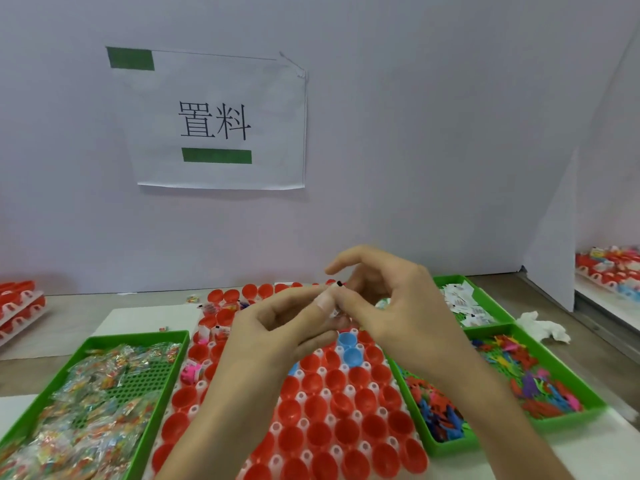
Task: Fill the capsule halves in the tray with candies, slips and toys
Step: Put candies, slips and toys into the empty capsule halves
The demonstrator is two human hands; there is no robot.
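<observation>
Head camera gives me both hands raised and brought together over the far half of the tray (pixel 302 396), which sits mid-bench (pixel 599 344) between green bins (pixel 568 420). As I read it, the left hand (pixel 277 327) pinches a small white slip (pixel 334 311) between thumb and forefinger. The right hand (pixel 391 306) pinches the same slip from the other side, its forefinger lifted and crooked. Something pale and round shows behind the right fingers; I cannot tell what it is. Below, the tray is packed with red capsule halves (pixel 346 431), open side up, with two blue halves (pixel 352 356) just under the hands. A few halves in the far left rows hold items. On the left, a bin holds wrapped candies (pixel 93 386); on the right, one bin holds more slips (pixel 460 303) and two hold coloured toys (pixel 530 382). A crumpled tissue (pixel 542 329) lies beside them, and a printed sign (pixel 214 119) hangs on the wall
</observation>
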